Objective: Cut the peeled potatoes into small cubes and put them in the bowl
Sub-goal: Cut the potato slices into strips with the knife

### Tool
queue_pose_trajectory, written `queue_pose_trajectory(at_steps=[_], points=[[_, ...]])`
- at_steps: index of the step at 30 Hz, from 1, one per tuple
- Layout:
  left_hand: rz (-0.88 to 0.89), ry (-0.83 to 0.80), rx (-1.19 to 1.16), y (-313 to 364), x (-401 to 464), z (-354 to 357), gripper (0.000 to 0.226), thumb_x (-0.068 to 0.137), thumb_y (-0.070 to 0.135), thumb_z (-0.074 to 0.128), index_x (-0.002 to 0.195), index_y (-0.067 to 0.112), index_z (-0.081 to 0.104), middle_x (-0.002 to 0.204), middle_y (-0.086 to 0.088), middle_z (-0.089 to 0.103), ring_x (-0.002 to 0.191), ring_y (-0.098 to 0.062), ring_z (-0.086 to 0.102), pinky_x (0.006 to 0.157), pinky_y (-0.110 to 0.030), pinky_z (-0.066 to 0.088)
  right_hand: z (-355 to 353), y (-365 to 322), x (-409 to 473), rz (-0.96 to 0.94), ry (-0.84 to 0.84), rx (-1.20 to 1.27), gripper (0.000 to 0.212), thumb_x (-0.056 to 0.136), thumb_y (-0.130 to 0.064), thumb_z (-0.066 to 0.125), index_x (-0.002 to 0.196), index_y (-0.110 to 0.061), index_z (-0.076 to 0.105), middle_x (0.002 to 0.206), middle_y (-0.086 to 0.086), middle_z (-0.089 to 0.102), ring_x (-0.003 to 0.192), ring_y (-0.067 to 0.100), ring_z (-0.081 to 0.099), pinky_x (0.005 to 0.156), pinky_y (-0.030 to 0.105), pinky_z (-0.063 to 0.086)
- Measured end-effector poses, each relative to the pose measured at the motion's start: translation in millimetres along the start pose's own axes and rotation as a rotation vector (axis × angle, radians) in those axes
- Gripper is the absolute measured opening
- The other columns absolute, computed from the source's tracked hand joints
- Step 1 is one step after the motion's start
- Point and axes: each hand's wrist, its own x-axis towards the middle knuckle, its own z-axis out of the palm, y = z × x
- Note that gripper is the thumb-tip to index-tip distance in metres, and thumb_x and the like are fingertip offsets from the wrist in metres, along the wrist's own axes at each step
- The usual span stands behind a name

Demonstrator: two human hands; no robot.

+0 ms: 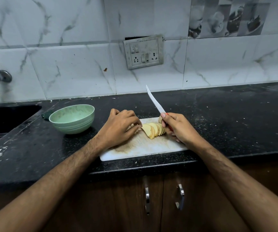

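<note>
Right hand hides most of the knife handle.

A cutting board lies on the bench at centre. Potato slices sit on the board. A bowl stands at nine o'clock; a sink lies farther left.

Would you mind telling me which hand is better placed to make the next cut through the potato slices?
The right hand: it already grips the white-bladed knife, raised above the fanned yellow potato slices, while the left hand steadies them on the white cutting board.
</note>
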Motion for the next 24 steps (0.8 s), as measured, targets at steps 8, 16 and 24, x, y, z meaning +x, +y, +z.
queue_pose_trajectory(at_steps=[8, 16, 24], points=[[-0.066, -0.328, 0.0, 20, 26, -4, 0.059, 0.085, 0.078, 0.049, 0.122, 0.033, 0.054, 0.113, 0.015, 0.062, 0.109, -0.008, 0.054, 0.1, -0.045, 0.027, 2, -3, -2, 0.001, 0.005, 0.002, 0.04, 0.104, -0.036, 0.045, 0.077, -0.008, 0.056, 0.044, -0.002, 0.038, 0.035, 0.01, 0.025, 0.035, 0.019, 0.022], [-0.111, -0.362, -0.12, 24, 32, -6, 0.042, 0.085, 0.059, 0.066, 0.114, 0.031, 0.054, 0.108, 0.011, 0.054, 0.104, -0.008, 0.052, 0.097, -0.041, 0.028, 2, -7, -4, 0.003, 0.001, 0.01, 0.04, 0.105, -0.034, 0.045, 0.077, -0.007, 0.055, 0.042, -0.005, 0.039, 0.034, 0.009, 0.027, 0.034, 0.019, 0.024], [-0.148, -0.298, -0.094, 35, 26, 0, 0.042, 0.073, 0.053, 0.066, 0.101, 0.033, 0.041, 0.099, 0.01, 0.042, 0.091, -0.013, 0.049, 0.088, -0.041, 0.033, 2, -9, -5, 0.007, 0.009, -0.006, 0.04, 0.105, -0.034, 0.045, 0.078, -0.007, 0.056, 0.042, -0.004, 0.04, 0.033, 0.008, 0.028, 0.034, 0.02, 0.025]])
